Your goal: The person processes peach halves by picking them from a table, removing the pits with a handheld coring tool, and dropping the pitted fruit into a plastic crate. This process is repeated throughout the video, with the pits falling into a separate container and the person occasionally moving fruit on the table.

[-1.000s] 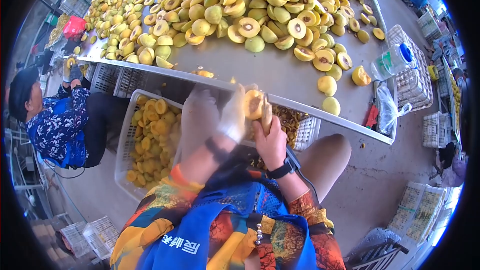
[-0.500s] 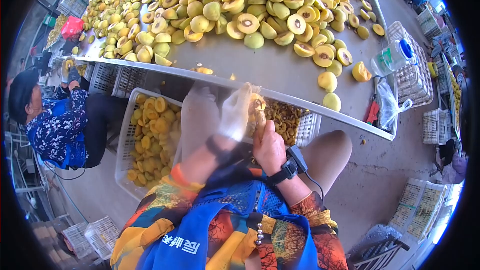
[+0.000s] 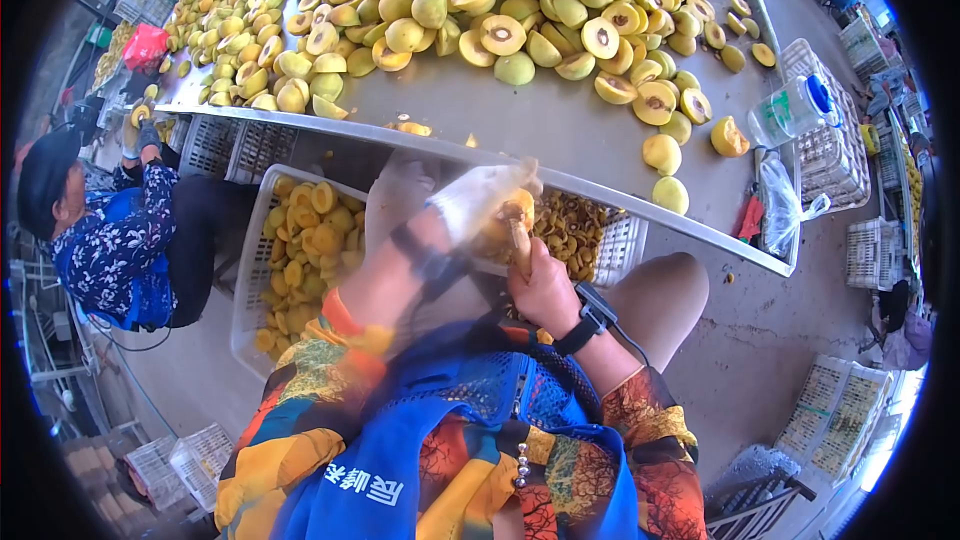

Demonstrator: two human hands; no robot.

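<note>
My left hand (image 3: 478, 198), in a whitish glove and blurred by motion, is closed on a halved yellow peach (image 3: 518, 206). In my right hand (image 3: 545, 290) is a pitting tool (image 3: 520, 245) with a tan handle, its working end up against the fruit and hidden there. The right hand is bare, with a black strap on its wrist. Both hands are just in front of the metal table's edge, above a white crate (image 3: 622, 245) of brown pits and scraps.
Many halved peaches (image 3: 500, 35) are heaped on the metal table (image 3: 440, 115). Left of my knees stands a crate of pitted halves (image 3: 315, 230). A clear jug (image 3: 795, 112), a plastic bag (image 3: 785, 200) and a red-handled item (image 3: 750, 217) are at the right. A co-worker (image 3: 120, 230) sits at the left.
My left hand has swung slightly up and its glove has turned over the peach half. My right hand keeps nearly the same place with the tool. The whole view has shifted a little.
</note>
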